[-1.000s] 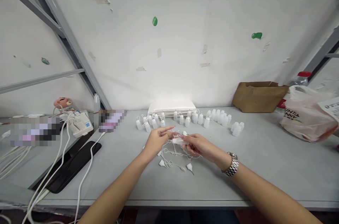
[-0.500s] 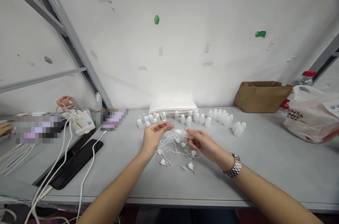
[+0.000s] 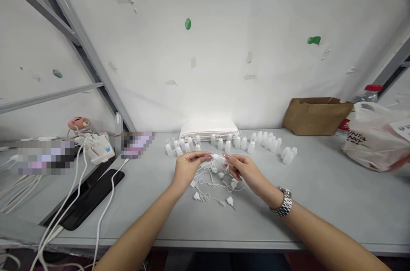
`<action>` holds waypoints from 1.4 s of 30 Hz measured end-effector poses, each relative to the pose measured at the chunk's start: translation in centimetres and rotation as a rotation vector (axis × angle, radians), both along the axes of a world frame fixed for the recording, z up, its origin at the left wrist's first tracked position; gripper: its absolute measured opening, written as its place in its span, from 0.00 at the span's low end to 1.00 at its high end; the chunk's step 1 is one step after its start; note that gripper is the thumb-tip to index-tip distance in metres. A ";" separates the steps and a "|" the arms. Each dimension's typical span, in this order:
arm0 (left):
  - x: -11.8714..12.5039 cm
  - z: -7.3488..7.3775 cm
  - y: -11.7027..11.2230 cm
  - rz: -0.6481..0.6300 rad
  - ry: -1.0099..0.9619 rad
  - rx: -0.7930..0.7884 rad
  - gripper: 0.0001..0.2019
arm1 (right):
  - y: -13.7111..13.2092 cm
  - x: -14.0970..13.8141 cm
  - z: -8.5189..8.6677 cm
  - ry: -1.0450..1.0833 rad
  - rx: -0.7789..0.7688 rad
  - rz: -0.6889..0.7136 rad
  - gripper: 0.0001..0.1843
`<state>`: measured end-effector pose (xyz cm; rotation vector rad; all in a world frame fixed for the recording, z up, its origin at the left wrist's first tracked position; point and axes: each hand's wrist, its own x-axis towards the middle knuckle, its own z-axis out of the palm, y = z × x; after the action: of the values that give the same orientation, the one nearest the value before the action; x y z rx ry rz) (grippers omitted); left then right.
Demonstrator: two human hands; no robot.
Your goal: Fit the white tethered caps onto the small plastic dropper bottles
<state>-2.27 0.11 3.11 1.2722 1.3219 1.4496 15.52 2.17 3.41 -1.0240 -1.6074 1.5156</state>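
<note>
My right hand (image 3: 241,166) grips a small translucent squeeze bottle (image 3: 219,158), tilted on its side with its neck to the left. At that neck end, the thumb and fingers of my left hand (image 3: 191,166) are pinched on the bottle's cap, which is mostly hidden by the fingertips. Under both hands lies a loose pile of white nozzle caps (image 3: 229,201) with looped straps (image 3: 205,182). Behind them stand several small bottles with caps fitted (image 3: 251,148). To their right are several bottles without caps (image 3: 273,144).
A stack of white flat sheets or trays (image 3: 209,127) rests against the wall. At right stand a brown paper bag (image 3: 315,117), a plastic carrier bag (image 3: 368,142) and a red-capped bottle (image 3: 371,93). A black phone (image 3: 92,198), cables and a white power strip (image 3: 98,149) lie at left.
My left hand has moved slightly down and right, so its fingertips now meet the neck end of the bottle. My right hand stays nearly in place with the bottle.
</note>
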 end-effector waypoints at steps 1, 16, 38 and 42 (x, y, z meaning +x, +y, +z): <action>0.0 0.0 0.0 -0.001 0.006 -0.003 0.06 | 0.0 0.0 0.0 -0.002 0.000 0.000 0.22; -0.3 0.2 0.3 -0.063 -0.029 -0.034 0.06 | 0.0 0.1 -0.1 -0.034 0.038 -0.002 0.23; -1.4 -0.7 1.2 -0.214 -0.236 -0.098 0.11 | -1.1 0.1 0.4 -0.028 0.162 -0.082 0.21; -1.3 -0.3 1.0 -0.216 -0.277 -0.111 0.11 | -1.3 0.2 0.5 -0.010 0.169 -0.065 0.20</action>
<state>-3.57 1.11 2.77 1.0630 1.0328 1.3259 15.68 0.86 3.93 -0.9809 -1.6616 1.3093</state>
